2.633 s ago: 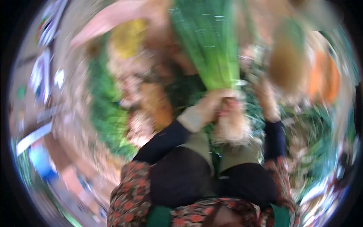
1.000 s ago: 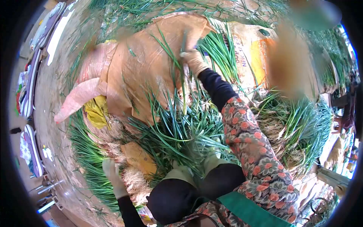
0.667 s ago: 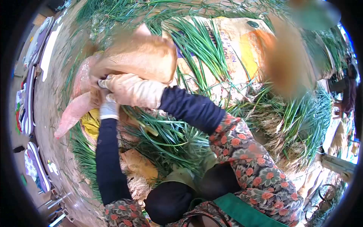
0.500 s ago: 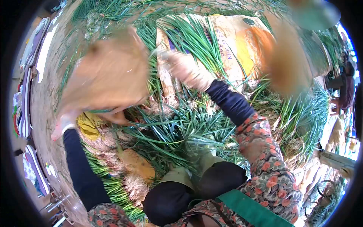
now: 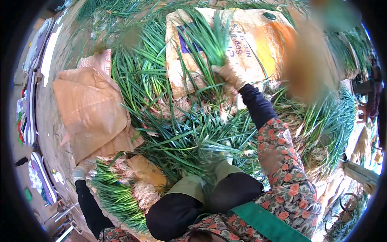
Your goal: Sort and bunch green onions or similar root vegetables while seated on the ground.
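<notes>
My right hand [image 5: 230, 77], in a pale glove, is closed around the root end of a bunch of spring onions [image 5: 207, 52]. Their green leaves fan up over a printed white and orange sack [image 5: 252, 52]. At lower left my gloved left hand [image 5: 85, 169] is closed at the near edge of a brown woven sack [image 5: 94, 109], which lies creased over the onions. Bundled spring onions [image 5: 117, 201] with pale roots lie beside that hand. Loose green leaves [image 5: 189, 133] are heaped between the two sacks and my knees.
More spring onions [image 5: 330, 129] are piled at right, near a wooden beam [image 5: 360, 173]. A yellowish scrap [image 5: 147, 171] lies by my left knee. Slippers [image 5: 42, 177] and a metal frame [image 5: 60, 218] line the left side. A blurred smear hides the upper right.
The brown sack has come down and left, with my left hand moving toward me. My right hand has shifted right and now grips a spring onion bunch, whose leaves have swung over the printed sack.
</notes>
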Available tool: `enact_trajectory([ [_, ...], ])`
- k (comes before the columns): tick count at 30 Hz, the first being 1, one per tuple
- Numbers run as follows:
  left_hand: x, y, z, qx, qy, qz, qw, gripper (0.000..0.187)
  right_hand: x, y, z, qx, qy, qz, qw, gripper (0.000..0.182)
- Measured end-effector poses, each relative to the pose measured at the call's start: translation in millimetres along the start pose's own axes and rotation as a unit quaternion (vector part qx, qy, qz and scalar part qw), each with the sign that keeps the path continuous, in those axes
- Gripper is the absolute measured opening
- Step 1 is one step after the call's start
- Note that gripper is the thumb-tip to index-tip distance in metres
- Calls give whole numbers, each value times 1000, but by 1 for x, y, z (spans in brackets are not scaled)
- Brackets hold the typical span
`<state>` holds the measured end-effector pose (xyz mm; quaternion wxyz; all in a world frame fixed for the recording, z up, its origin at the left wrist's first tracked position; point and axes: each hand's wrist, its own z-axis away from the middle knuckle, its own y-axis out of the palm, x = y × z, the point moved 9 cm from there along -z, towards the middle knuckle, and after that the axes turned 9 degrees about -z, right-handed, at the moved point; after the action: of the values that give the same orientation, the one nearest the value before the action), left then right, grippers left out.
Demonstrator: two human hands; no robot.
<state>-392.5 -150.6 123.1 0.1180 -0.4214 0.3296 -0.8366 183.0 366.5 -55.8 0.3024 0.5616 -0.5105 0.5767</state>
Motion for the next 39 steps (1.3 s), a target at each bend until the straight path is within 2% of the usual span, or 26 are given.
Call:
enact_trajectory([
  [1,-26,-29,19,21,9,15,1000,22,56,14,5,3,-52,-40,998,56],
  [3,-88,-93,59,59,29,113,991,21,89,43,-3,63,-27,206,976,53],
  [4,-124,-130,81,75,45,208,974,21,102,65,-2,69,-67,198,975,52],
  [5,-152,-120,65,61,161,608,775,19,115,85,-2,76,-109,187,973,51],
  [6,-196,-178,101,27,224,647,728,19,150,94,2,113,-128,255,952,48],
  [8,-262,-200,115,46,324,690,646,28,138,114,-18,150,-107,176,967,46],
  [9,-295,-199,97,-67,406,600,686,30,128,105,-30,144,-95,124,977,45],
  [10,-325,-204,106,-81,403,551,726,33,117,86,-40,136,-83,75,984,44],
  [11,-351,-221,124,-230,458,394,763,39,112,60,-41,115,-97,142,978,43],
  [13,-418,-173,133,-255,535,352,725,40,109,7,-37,56,-143,379,913,41],
  [15,-470,-105,155,-39,539,244,805,37,75,-20,-27,23,-172,452,875,41],
  [17,-503,0,189,190,551,33,812,35,74,-10,-4,104,-46,215,970,34],
  [18,-503,42,204,219,564,49,794,38,72,0,7,142,22,89,986,30],
  [19,-500,77,212,246,578,64,775,41,70,17,13,182,-56,64,980,24],
  [21,-498,88,199,297,577,246,720,47,93,49,17,206,-132,120,962,25],
  [22,-505,106,185,341,544,347,683,51,140,57,14,194,-64,173,964,23],
  [25,-452,-25,187,177,491,102,847,38,125,89,-38,149,-153,116,970,28],
  [27,-432,-103,176,-18,429,274,860,33,109,107,-40,188,-77,206,957,28],
  [29,-409,-151,157,-94,380,518,760,33,161,109,-2,271,-10,348,897,29],
  [31,-400,-161,132,24,336,801,494,33,153,119,27,281,44,119,951,34],
  [32,-411,-150,124,151,298,862,381,32,169,131,53,310,47,148,938,34],
  [33,-423,-142,119,270,252,894,254,32,185,149,90,380,-191,129,896,34],
  [35,-438,-118,110,297,270,888,225,24,162,165,130,469,85,13,879,28],
  [37,-441,-100,106,258,308,884,239,21,135,141,132,354,-29,-44,934,19],
  [38,-439,-95,115,305,251,898,193,21,122,113,122,295,34,-135,945,21],
  [39,-436,-90,121,313,229,898,208,21,129,78,111,286,44,-143,946,23],
])
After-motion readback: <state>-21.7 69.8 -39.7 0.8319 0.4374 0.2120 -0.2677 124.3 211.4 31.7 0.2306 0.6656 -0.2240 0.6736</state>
